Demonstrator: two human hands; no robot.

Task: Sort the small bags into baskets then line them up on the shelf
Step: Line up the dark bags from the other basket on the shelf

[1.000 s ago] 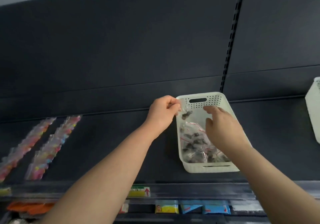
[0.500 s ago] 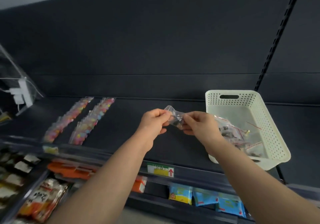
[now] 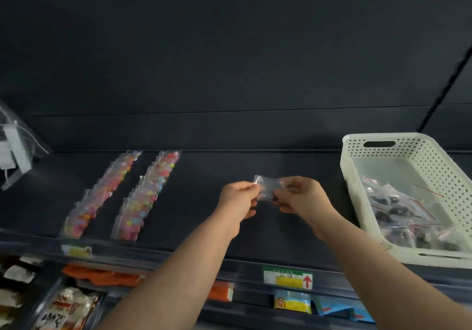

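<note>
Both hands meet above the dark shelf [image 3: 204, 189], each pinching one end of a small clear bag [image 3: 267, 188]. The left hand [image 3: 238, 203] nips its left edge between thumb and fingertips. The right hand [image 3: 301, 199] grips the right end, where something dark shows inside, too blurred to name. Held stretched like this, the bag can probably be flattened and squared before it is laid down. Both forearms reach up and forward from the near edge, wrists slightly bent, fingers curled in.

The bag hangs in the air, apart from the shelf surface and left of the white perforated basket [image 3: 419, 148]. That basket sits at the right end of the shelf with a heap of similar clear bags [image 3: 398, 212] of dark pieces lying in it. Farther left, two rows of bags [image 3: 148, 191] with colourful contents run from near to far, overlapping like tiles. The bare strip between them and the basket looks like the place for a next row.
</note>
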